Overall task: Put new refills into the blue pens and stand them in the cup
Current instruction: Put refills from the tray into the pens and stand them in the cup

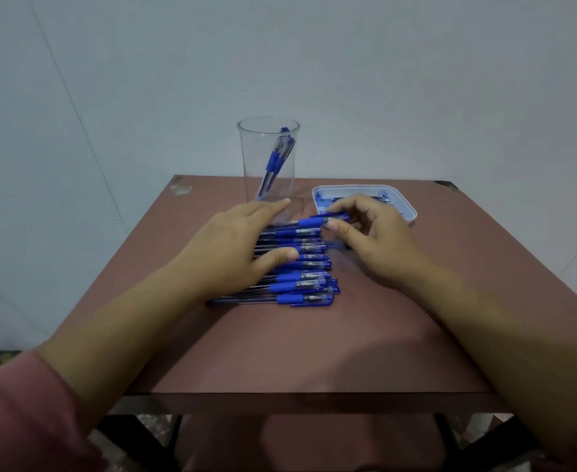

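Note:
Several blue pens point(300, 277) lie side by side in a row at the middle of the brown table point(314, 349). My left hand point(236, 247) lies flat over the left part of the row, fingers straight. My right hand point(375, 236) pinches the farthest blue pen point(317, 220) of the row near its cap end, between thumb and fingers. A tall clear cup point(268, 158) stands behind the row with a few blue pens leaning inside it. A white tray point(406, 206) holding small blue parts sits at the back right, partly hidden by my right hand.
The table's front edge point(307, 395) is close to me. A bare wall stands behind the table. A worn patch marks the table's far left corner point(179, 187). Dark table legs show beneath.

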Tool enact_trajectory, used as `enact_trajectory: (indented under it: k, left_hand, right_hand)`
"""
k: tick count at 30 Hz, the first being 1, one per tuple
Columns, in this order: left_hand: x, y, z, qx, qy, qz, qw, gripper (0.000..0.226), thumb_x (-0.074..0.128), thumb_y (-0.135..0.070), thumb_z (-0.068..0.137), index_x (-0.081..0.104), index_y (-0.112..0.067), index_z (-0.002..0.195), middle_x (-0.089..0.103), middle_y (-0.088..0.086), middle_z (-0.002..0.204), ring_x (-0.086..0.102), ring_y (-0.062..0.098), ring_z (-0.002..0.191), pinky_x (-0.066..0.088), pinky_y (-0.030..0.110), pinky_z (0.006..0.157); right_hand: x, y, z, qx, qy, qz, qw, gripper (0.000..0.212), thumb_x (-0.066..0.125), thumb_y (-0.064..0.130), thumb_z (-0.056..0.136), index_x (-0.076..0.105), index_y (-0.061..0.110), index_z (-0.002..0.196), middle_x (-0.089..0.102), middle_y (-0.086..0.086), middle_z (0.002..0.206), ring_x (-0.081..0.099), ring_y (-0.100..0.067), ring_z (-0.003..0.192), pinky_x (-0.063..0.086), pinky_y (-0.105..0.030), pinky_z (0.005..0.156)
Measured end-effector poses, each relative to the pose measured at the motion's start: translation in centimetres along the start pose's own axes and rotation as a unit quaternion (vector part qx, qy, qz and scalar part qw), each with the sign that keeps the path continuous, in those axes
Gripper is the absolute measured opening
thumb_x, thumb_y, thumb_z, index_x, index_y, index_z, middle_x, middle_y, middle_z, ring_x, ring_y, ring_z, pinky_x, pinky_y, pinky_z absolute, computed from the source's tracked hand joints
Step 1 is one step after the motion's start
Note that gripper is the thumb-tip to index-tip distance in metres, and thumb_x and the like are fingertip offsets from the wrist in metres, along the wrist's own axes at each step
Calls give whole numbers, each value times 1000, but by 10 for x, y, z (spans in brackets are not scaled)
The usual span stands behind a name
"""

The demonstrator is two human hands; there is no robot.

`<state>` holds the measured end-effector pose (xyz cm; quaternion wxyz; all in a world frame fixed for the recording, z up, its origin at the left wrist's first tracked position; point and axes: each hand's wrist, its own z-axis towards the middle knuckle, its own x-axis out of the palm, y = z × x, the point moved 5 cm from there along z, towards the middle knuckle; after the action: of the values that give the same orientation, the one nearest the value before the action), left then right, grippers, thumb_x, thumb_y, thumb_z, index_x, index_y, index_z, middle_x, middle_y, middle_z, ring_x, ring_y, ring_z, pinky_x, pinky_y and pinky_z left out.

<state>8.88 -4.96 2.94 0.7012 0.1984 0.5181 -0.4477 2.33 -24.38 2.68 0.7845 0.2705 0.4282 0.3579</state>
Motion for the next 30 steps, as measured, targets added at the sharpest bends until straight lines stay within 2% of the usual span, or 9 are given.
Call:
enact_trajectory:
  k: [2,4,7,9,11,20,23,26,30]
  left_hand:
    - [-2,8,-9,-20,29,27,999,93,26,-79,81,20,-22,154,39,1,151,40,18,135,33,34,110]
    - [-4,14,-19,-27,34,37,998,96,24,-80,81,16,-20,155,35,2,154,36,19,138,27,31,113]
    - [2,17,-35,-24,56,27,998,96,25,-83,80,21,-22,154,32,0,156,29,15,143,19,29,117]
    - [10,14,-43,-14,73,-4,997,94,27,-85,80,29,-24,152,31,-4,156,29,12,143,24,34,118]
    - [16,14,-47,-24,84,-34,996,89,31,-84,79,35,-28,149,31,-8,156,32,10,141,26,31,116]
    - [19,14,-48,-42,86,-53,994,86,33,-84,77,34,-36,148,29,-16,155,29,4,140,23,23,113]
    - [19,15,-49,-44,85,-56,994,86,33,-84,77,34,-36,148,29,-17,155,29,3,140,23,23,113]
    - [19,15,-49,-44,84,-56,994,86,32,-84,77,34,-36,148,29,-16,154,28,3,140,21,21,112]
    - [18,16,-49,-44,83,-60,994,85,33,-83,77,34,-35,148,29,-16,154,28,3,140,20,22,113]
  right_hand:
    - [-10,0,2,29,-24,50,998,19,64,9,92,63,27,96,64,6,84,57,-4,74,52,-21,72]
    - [-21,7,6,18,-50,54,997,21,61,5,93,62,26,96,61,1,84,55,0,71,49,-16,70]
    - [-33,19,16,5,-81,64,995,19,58,4,94,61,22,100,61,6,86,57,5,73,49,-14,71]
    - [-39,27,25,-6,-100,58,993,19,59,7,95,61,24,101,61,8,87,57,3,77,53,-21,80]
    - [-42,34,35,-18,-117,63,991,17,59,8,94,61,22,103,60,10,88,56,1,79,52,-25,85]
    - [-42,70,76,-132,-237,30,962,21,60,12,92,48,16,109,56,8,92,54,-2,79,45,-17,73]
    - [-28,69,90,-131,-232,3,964,24,62,12,91,43,17,105,55,10,91,53,1,76,44,-14,70]
    - [-14,63,105,-122,-188,-33,974,20,64,12,90,50,15,104,58,9,92,55,1,77,42,-10,70]
    - [1,57,120,-108,-118,-90,983,15,65,16,90,58,19,104,61,13,88,57,-14,88,36,-5,72]
